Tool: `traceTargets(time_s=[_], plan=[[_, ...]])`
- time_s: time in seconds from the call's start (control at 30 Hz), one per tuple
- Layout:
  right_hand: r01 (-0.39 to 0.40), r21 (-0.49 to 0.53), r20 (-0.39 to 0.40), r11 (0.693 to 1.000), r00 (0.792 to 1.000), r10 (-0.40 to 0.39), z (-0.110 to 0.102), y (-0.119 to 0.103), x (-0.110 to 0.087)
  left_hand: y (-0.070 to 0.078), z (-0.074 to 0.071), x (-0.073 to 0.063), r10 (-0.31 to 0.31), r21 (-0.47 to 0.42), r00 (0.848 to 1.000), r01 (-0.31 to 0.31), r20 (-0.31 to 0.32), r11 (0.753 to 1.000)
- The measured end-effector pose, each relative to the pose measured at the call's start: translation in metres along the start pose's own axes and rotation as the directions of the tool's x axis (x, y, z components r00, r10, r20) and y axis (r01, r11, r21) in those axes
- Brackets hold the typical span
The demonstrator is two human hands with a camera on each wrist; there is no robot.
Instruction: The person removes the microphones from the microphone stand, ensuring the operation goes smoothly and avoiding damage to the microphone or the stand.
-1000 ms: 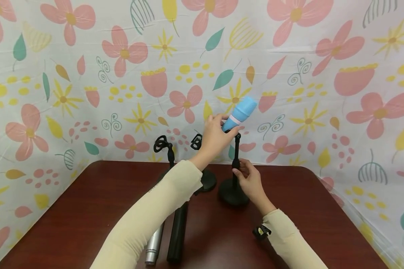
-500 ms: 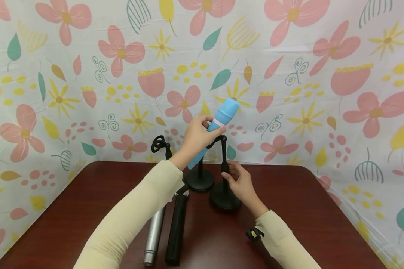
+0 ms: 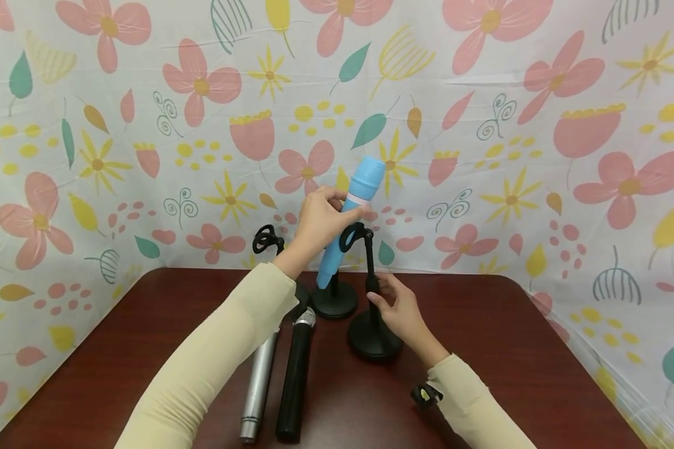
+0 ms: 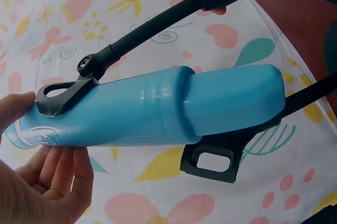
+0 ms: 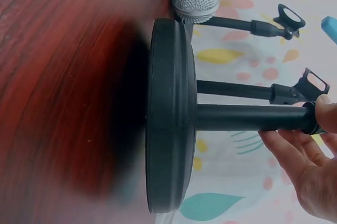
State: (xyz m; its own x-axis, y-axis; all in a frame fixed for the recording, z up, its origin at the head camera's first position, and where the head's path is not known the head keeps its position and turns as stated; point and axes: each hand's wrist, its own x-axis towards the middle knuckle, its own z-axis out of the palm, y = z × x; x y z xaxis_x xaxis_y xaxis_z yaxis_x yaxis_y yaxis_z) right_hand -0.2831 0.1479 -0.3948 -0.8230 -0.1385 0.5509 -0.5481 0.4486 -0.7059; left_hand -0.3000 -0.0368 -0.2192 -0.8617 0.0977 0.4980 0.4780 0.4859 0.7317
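Note:
A light blue microphone point(image 3: 330, 255) with a pale band leans head-up in my left hand point(image 3: 320, 215), which grips it just below the head. Against its side lies the looped clip point(image 4: 55, 97) of a black desktop microphone stand point(image 3: 375, 337); the left wrist view shows the clip overlapping the microphone's body, and I cannot tell whether it presses on it. My right hand point(image 3: 399, 308) holds that stand by the collar on its pole, thumb on one side and fingers on the other. In the right wrist view, the round base point(image 5: 171, 118) and pole show beside the right hand point(image 5: 310, 168).
Two more black stands stand behind to the left: one base point(image 3: 337, 302) sits behind the blue microphone, and another clip point(image 3: 265, 239) rises farther left. A silver microphone point(image 3: 258, 386) and a black microphone point(image 3: 294, 380) lie on the dark red table point(image 3: 163, 349). A floral cloth hangs behind.
My left hand has moved left and the blue microphone has swung more upright. The held stand has shifted slightly left and nearer, my right hand staying on its pole.

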Motion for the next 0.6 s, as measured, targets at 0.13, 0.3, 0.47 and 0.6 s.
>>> traceTargets(time_s=[0.13, 0.3, 0.47, 0.6], plan=[[0.009, 0.0, -0.002, 1.0, 1.0, -0.009, 0.0006, -0.0016, 0.0011, -0.0008, -0.0022, 0.0011, -0.008, 0.003, 1.0, 0.008, -0.018, 1.0], [0.01, 0.003, -0.001, 1.0, 1.0, -0.01, -0.0008, -0.0038, 0.0013, 0.0004, -0.0055, 0.002, -0.011, -0.008, 0.999, 0.011, -0.042, 1.0], [0.013, -0.004, -0.004, 1.0, 1.0, -0.013, -0.0023, -0.0044, 0.002, 0.0012, -0.0081, 0.003, -0.021, -0.018, 0.999, 0.02, -0.049, 1.0], [0.012, -0.015, -0.003, 1.0, 1.0, -0.012, -0.0022, -0.0033, 0.0025, -0.0011, -0.0098, 0.0028, -0.019, -0.042, 0.998, 0.016, -0.052, 0.999]])
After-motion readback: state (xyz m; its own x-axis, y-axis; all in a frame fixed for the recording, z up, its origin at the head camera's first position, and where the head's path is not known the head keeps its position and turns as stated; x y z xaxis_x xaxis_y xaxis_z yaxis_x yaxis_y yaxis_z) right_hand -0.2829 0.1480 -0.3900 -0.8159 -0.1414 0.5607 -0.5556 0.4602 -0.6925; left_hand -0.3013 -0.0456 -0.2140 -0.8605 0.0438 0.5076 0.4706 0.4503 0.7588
